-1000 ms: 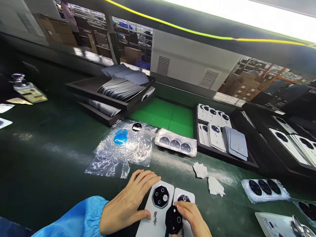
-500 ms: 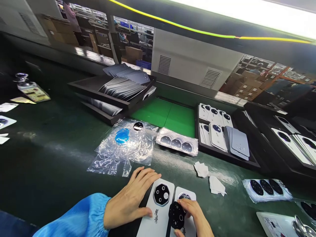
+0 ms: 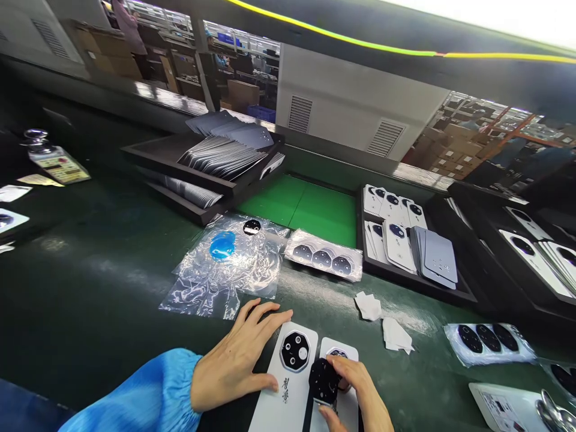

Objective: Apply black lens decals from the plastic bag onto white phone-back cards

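Observation:
Two white phone back covers lie side by side at the bottom of the head view. My left hand point(image 3: 234, 360) lies flat with spread fingers on the left cover point(image 3: 288, 384), beside its black octagonal camera ring point(image 3: 294, 351). My right hand point(image 3: 355, 390) pinches a black octagonal camera piece point(image 3: 323, 381) and holds it over the camera opening of the right cover point(image 3: 342, 408). A blue sleeve point(image 3: 135, 396) covers my left forearm.
Crumpled clear plastic bags point(image 3: 225, 267) with a blue disc point(image 3: 222, 245) lie ahead on the green belt. A pack of camera rings point(image 3: 324, 261), white wipes point(image 3: 382, 321), black trays of covers point(image 3: 405, 240) and stacked grey sheets point(image 3: 220, 156) surround them. Another ring pack point(image 3: 488, 342) sits right.
My right hand has slid the black camera piece up over the right cover's opening. My left hand stays flat on the left cover. The view shifted slightly.

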Motion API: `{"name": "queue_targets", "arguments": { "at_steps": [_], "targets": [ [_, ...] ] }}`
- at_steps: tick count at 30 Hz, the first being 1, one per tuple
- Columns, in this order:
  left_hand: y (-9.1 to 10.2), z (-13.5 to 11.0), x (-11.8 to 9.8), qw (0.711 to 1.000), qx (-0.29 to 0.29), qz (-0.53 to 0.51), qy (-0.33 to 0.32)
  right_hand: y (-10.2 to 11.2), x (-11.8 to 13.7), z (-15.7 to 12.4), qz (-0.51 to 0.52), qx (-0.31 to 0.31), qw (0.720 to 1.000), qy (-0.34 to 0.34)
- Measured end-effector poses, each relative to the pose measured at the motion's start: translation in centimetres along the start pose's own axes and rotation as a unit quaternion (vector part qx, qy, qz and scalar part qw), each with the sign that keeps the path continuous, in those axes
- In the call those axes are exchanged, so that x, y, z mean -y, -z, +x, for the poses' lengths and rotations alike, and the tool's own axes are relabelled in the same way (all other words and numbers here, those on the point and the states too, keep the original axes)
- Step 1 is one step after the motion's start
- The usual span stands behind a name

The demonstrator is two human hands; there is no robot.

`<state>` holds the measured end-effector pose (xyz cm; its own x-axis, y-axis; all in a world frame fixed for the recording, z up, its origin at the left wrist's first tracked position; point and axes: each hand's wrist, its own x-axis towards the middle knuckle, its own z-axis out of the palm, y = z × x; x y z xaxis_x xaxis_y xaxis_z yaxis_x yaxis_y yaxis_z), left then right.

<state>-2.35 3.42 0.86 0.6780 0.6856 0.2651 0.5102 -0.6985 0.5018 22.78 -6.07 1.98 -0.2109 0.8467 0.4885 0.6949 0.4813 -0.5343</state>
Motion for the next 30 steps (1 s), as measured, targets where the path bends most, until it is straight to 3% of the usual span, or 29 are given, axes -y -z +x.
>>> {"name": "queue_targets", "arguments": {
  "at_steps": [3,8,16,30],
  "targets": [
    [0.0,0.1,-0.1,1.000,-0.002,0.005,0.001,0.3,-0.1,0.2,-0.006,0.014,1.000,0.024],
    [-0.1,-0.1,-0.1,1.000,-0.007,0.018,0.004,0.0,0.7,0.3,-0.002,-0.029,0.999,-0.021],
    [0.2,-0.1,-0.3,1.000,-0.016,0.021,-0.006,-0.4,1.0,0.3,0.008,-0.060,0.998,-0.031],
    [0.2,-0.3,-0.1,0.999,-0.015,0.041,-0.010,-0.2,0.4,0.1,0.008,-0.041,0.999,-0.026]
  ]
}}
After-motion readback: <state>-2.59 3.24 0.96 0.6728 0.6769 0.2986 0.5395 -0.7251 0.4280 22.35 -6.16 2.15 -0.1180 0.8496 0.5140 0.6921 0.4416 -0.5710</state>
